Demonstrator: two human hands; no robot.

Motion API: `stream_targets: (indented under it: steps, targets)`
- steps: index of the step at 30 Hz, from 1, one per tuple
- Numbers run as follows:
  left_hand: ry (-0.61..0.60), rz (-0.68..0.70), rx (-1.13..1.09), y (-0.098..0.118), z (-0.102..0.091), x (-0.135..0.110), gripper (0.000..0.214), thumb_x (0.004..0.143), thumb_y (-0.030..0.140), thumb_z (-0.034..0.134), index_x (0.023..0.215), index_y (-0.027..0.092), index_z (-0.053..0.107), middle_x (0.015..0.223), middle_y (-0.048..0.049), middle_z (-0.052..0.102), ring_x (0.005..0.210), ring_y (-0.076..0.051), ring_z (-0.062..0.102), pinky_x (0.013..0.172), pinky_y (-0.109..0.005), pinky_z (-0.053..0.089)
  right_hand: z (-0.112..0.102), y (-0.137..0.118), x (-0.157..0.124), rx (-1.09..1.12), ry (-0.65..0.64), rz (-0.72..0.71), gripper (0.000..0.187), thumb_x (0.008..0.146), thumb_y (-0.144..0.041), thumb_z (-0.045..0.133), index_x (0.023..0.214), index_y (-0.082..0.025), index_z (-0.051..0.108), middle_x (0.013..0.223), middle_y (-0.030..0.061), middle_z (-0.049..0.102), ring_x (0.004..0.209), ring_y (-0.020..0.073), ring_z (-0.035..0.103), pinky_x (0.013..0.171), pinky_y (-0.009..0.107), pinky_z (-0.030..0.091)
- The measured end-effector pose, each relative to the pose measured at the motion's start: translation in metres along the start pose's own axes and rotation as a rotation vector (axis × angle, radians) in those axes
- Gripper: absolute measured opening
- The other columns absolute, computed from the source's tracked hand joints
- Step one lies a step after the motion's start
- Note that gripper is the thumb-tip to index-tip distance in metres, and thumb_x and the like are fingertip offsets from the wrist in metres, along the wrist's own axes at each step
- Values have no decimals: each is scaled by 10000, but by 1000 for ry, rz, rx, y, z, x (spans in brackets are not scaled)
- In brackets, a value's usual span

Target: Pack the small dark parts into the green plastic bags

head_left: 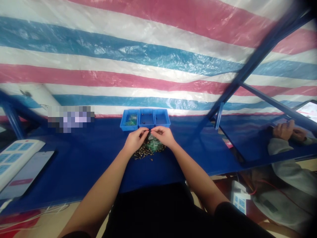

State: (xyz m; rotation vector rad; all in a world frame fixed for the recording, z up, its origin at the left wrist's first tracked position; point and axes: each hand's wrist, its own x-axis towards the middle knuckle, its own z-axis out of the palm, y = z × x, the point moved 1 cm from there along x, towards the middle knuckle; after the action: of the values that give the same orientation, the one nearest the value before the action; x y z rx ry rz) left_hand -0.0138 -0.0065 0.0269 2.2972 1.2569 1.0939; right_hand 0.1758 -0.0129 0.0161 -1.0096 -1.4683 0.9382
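Biggest worry here imo was dropping the little dark piece (149,131). It sat between the fingertips of the left hand (136,138) and right hand (164,136), above the far edge of the pile (143,152) and just on the near side of the middle bin (148,118). One slip and it could've vanished among all those tiny brass-coloured and dark bits, good luck finding it lol. The crumpled greenish clear plastic (155,144) by the right hand was another one: brushing it could've dragged loose bits across the tabletop (158,175). The hands were also right by the row of blue bins (129,128), so a careless knuckle might've nudged them and jostled whatever was inside.

Pose-wise, both forearms (106,183) reached out from the near side and angled inward, like a narrow tent. The hands faced each other, thumb and index pinched together on each, with the tips nearly meeting at that piece. It was too small to tell what it actually was, and I couldn't really make out how the other fingers were curled
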Motion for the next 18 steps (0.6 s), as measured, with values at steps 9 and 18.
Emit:
stream_targets:
  steps: [9, 18]
  targets:
    - [-85, -57, -8, 2, -1, 0, 329, 963, 472, 410, 1018, 222, 617, 777, -1, 682, 669, -142, 641, 620, -222, 457, 1, -7, -1, -46, 22, -3, 332, 747, -454, 715, 912, -167, 730, 875, 74, 740, 735, 170, 683, 724, 318, 572]
    - [-47, 5, -9, 2, -1, 0, 308, 936, 463, 473, 1034, 226, 644, 712, 16, 652, 625, -124, 600, 647, -225, 462, -1, -1, 0, -4, 18, 4, 313, 758, -420, 718, 931, -159, 732, 884, 83, 741, 758, 183, 695, 726, 313, 569]
